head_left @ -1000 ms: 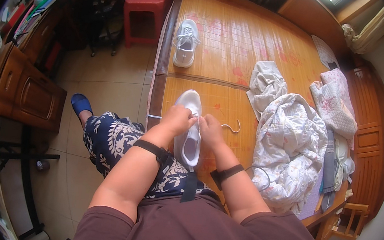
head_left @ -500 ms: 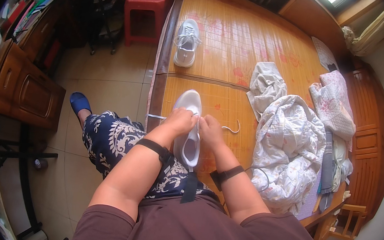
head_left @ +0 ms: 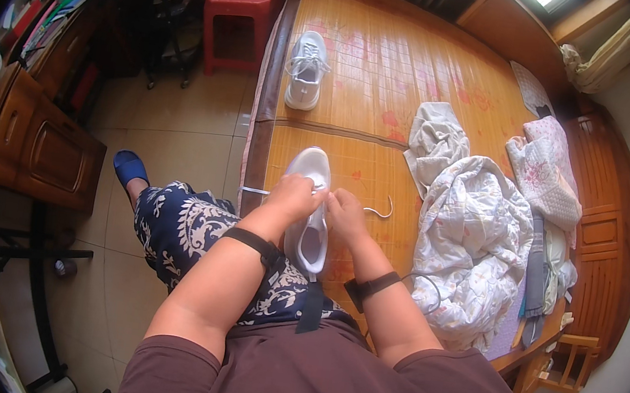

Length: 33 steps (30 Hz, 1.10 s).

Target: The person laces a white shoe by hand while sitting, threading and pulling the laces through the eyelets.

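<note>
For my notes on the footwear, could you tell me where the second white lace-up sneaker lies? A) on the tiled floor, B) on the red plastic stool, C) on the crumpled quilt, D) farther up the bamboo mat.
D: the second white sneaker lies alone on the bamboo mat, beyond both hands.

Smooth white sneaker [head_left: 311,210], glossy woven bamboo mat [head_left: 396,64], shiny plastic stool [head_left: 238,7], rumpled cloth quilt [head_left: 467,248]
</note>
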Available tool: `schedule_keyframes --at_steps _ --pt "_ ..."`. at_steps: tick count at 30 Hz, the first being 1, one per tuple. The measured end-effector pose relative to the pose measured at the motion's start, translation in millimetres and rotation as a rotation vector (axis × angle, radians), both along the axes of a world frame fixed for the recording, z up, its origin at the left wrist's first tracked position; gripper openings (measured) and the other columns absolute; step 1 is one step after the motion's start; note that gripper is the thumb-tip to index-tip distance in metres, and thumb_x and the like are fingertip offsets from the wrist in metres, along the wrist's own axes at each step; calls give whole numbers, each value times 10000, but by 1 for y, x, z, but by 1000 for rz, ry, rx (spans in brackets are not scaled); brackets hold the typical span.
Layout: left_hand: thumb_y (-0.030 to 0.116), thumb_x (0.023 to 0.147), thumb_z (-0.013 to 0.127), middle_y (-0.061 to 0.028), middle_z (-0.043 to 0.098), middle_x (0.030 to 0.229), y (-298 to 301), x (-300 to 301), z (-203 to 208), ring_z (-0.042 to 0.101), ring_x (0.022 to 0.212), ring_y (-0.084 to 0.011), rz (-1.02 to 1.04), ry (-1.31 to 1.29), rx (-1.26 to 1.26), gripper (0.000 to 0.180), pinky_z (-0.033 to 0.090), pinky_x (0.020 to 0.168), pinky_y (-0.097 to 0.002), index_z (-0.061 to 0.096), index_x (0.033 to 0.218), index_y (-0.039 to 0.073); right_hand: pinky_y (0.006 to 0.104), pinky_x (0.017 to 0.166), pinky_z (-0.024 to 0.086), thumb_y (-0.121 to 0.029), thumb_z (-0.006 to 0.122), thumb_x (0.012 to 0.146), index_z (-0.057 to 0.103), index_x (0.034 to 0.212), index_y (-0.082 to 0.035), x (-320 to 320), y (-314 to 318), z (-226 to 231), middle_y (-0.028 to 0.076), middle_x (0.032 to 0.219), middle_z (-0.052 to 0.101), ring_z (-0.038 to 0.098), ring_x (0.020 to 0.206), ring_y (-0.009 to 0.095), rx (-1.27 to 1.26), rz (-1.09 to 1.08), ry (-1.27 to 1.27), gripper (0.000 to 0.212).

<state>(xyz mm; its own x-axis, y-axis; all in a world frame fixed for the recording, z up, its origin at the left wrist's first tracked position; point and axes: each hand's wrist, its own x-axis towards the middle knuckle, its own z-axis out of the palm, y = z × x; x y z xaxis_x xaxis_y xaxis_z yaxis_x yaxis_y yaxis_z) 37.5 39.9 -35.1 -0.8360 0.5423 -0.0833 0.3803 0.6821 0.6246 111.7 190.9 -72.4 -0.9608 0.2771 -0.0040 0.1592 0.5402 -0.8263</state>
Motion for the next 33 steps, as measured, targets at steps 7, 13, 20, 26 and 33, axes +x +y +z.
schedule_keyframes --at_steps 7,13,20,26,33 --pt "350 898 511 -256 655 968 0 -7 -24 606 944 -426 31 -38 66 375 466 881 -478 721 914 40 415 625 457 -215 598 905 572 767 6 0 -1 -2 185 727 600 584 675 321 -104 -71 -15 262" --pt "328 875 597 -199 677 878 0 -5 -11 637 865 -382 -4 -110 85 299 496 800 -453 735 871 63 417 617 459 -222 610 898 571 766 6 2 2 -14 186 709 603 587 660 318 -22 -133 18 267" --pt "321 861 629 -198 677 849 -5 -1 -8 643 841 -380 -9 -7 14 280 502 798 -455 733 859 60 458 660 467 -211 604 884 572 775 11 10 14 -12 224 770 622 595 734 396 168 -154 -33 249" --pt "321 863 616 -218 668 883 -10 -2 -7 630 877 -401 41 55 -3 283 498 815 -467 732 880 64 493 745 484 -200 624 865 622 873 -10 28 87 8 222 879 636 616 843 399 368 -433 -296 190" --pt "324 845 632 -216 643 866 -8 -8 3 623 860 -373 159 -119 169 285 487 786 -448 727 813 57 494 806 465 -243 647 848 649 934 -63 21 61 25 150 991 649 605 984 346 775 -465 -322 200"
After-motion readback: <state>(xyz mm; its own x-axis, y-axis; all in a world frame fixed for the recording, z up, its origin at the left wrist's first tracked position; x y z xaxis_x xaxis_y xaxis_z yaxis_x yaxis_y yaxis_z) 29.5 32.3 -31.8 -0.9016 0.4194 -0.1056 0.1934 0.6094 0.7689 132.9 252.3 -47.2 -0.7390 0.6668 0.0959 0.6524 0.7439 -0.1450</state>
